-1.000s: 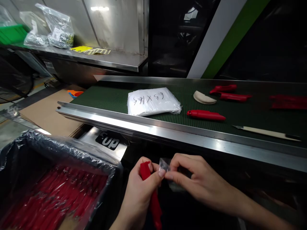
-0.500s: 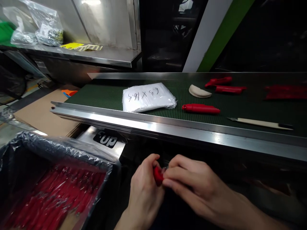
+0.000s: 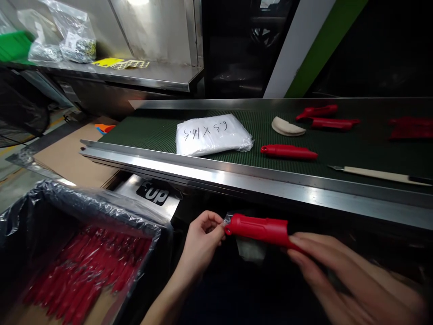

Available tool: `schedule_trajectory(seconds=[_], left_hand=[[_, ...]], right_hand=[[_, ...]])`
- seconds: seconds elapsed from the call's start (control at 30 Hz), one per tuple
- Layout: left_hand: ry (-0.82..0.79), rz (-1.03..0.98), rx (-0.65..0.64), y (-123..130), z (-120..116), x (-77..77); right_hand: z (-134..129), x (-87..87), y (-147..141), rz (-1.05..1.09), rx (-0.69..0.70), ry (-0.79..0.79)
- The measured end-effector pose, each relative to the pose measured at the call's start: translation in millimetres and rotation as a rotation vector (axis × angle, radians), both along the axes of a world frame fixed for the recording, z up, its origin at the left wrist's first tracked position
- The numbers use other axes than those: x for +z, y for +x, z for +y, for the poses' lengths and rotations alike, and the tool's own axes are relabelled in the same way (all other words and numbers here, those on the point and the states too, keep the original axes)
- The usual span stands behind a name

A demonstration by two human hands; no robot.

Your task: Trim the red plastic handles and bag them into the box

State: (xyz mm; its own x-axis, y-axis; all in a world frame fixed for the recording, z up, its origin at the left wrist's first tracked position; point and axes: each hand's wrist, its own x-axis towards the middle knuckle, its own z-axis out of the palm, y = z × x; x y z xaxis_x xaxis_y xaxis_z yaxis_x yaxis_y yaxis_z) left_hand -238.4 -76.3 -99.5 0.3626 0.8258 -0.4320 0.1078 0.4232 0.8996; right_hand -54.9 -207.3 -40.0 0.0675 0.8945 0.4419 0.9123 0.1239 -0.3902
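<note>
Left hand (image 3: 203, 237) first: its fingertips pinch a bit of clear plastic (image 3: 228, 219) by the holed end of the red handle (image 3: 259, 228) — mostly hidden between my hands half a second ago, now in plain view, nearer me than the conveyor rail (image 3: 203, 168). Rightmost, my right hand (image 3: 345, 273) grips its wide end — farther from my left than before.

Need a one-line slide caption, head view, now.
Left hand pinches clear plastic at one end of a red piece; right hand holds the other end, near a green belt.
</note>
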Motion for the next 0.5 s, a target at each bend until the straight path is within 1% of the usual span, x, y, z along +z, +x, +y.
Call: schedule_trajectory(seconds=[0.1, 0.17, 0.23, 0.3, 0.4, 0.5], left_hand=[[-0.039, -0.045, 0.012, 0, -4, 4.9], [-0.048, -0.067, 0.030, -1, -6, 4.8], [-0.040, -0.078, 0.052, -3, -6, 2.2], [-0.008, -0.079, 0.066, -5, -7, -0.7], [0.100, -0.066, 0.068, -7, -8, -2.4], [0.285, -0.034, 0.062, -8, -14, -2.5]], right_hand=[[-2, -12.8, 5, -0.097, 0.139, 0.039], [-4, -18.4, 9, -0.149, 0.241, 0.035], [-3, -19.8, 11, -0.200, 0.304, 0.046], [1, -18.2, 9, -0.245, 0.341, 0.120], [12, -16.6, 4, -0.345, 0.400, 0.233], [21, -24.2, 2, -0.468, 0.462, 0.239]])
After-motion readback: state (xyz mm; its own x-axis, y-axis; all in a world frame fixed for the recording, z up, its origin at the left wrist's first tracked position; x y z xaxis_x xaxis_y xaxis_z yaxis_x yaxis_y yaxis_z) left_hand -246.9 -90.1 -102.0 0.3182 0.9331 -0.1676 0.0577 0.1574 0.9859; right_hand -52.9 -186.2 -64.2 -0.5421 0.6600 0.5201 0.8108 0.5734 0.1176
